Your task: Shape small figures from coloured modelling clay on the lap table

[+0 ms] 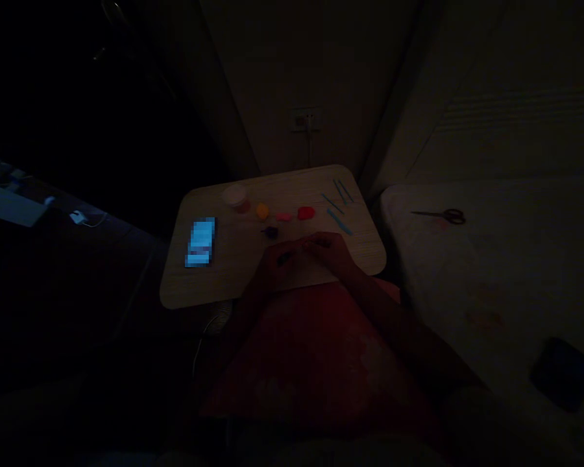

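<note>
Both hands meet over the near edge of a small wooden-look table (243,272) in very dim light. My left hand (276,256) is curled, with a dark patch at its palm that I cannot make out. Close against it, my right hand (328,246) has its fingers bent and pinched together near a small reddish spot. Just beyond the hands lie a dark lump (271,232), a pink piece (283,217), a yellow-orange lump (262,211) and a red lump (306,213), all looking like modelling clay. Several thin blue modelling tools (339,222) rest at the right.
A lidded tub (235,196) stands at the table's back left, and a phone with a lit screen (200,242) lies nearer. Scissors (442,215) lie on a pale surface at right, with a dark object (563,374) farther down. A wall socket (305,120) holds a plug and cable.
</note>
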Available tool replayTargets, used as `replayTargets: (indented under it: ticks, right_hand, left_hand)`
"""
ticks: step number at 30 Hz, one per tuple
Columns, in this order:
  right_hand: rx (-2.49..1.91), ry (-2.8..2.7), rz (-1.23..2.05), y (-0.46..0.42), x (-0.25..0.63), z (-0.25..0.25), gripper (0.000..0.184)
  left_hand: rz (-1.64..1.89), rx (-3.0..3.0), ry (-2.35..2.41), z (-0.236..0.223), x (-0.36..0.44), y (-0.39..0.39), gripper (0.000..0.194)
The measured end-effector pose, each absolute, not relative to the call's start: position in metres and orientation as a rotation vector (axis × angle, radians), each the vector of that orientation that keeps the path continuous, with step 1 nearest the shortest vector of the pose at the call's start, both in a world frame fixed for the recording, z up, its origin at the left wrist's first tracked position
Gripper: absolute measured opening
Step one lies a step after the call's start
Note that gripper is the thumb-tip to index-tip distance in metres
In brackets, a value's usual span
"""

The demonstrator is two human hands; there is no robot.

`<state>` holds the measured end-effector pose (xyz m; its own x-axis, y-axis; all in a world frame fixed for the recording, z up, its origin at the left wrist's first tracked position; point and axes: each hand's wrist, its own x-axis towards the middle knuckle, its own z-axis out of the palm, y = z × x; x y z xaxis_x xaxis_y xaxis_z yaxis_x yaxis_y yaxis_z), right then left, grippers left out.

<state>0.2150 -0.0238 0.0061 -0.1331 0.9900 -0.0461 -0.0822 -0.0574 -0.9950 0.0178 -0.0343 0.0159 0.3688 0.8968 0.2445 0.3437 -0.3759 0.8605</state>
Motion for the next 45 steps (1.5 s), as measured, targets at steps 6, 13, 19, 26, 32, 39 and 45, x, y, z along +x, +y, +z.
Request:
replayTargets:
  ticks: [6, 13, 19, 26, 32, 39, 45]
  right_hand:
    - [-1.121, -1.132, 1.379, -0.023, 0.215, 0.011, 0.034]
    - [-1.122, -1.121, 1.351, -0.018, 0.216, 0.004, 0.036]
    - [-1.133, -1.082, 1.396, -0.019, 0.216, -0.003, 0.038]
    - [-1.145, -1.17, 1.397, -0.021, 0.217, 0.004, 0.037]
    - [-1.106, -1.361, 1.319, -0.022, 0.216, 0.005, 0.035]
    - [-1.098, -1.449, 1.23, -0.026, 0.215, 0.008, 0.037]
    - [-1.069, -1.383, 1.273, -0.024, 0.213, 0.003, 0.031]
  left_hand:
    - [0.873, 1.947, 1.034, 0.025, 0.021, -0.038, 0.059]
    - [0.991, 1.97, 1.089, 0.022, 0.017, -0.037, 0.043]
    - [0.996, 1.952, 1.113, 0.019, 0.018, -0.035, 0.033]
    - [1.03, 1.881, 1.149, 0.019, 0.017, -0.036, 0.029]
    - [1.184, 1.777, 1.334, 0.015, 0.016, -0.031, 0.014]
    - [1.048, 1.843, 1.274, 0.017, 0.021, -0.029, 0.021]
    - [1.075, 1.774, 1.327, 0.014, 0.018, -0.028, 0.022]
